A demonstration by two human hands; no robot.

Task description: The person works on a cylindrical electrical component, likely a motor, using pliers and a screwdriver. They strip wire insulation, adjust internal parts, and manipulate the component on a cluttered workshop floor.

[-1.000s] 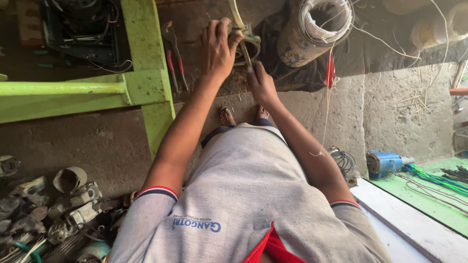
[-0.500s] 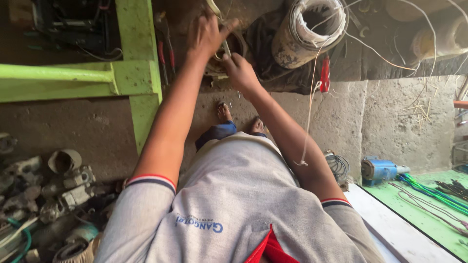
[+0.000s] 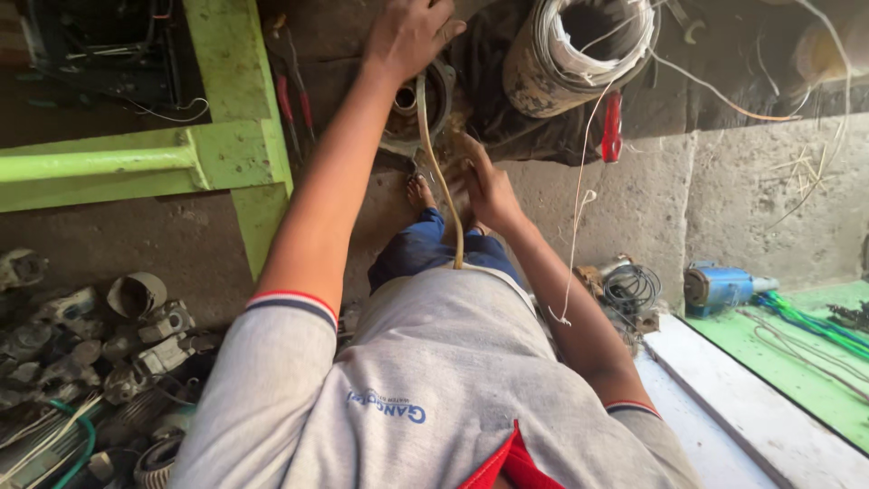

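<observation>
Left hand [image 3: 409, 36] spreads its fingers flat over the round dark metal motor housing [image 3: 433, 95] on the floor, right hand [image 3: 484, 186] just below it pinching the tan flexible tube [image 3: 440, 177] steady, apparently mid-fitting.

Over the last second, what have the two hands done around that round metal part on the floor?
The left hand stays on top of the round metal part. The right hand has come away from the part and dropped lower, toward the feet; what it grips is unclear. A tan hose now shows running from the part toward the person. The wire coil and green frame have not moved.
</observation>
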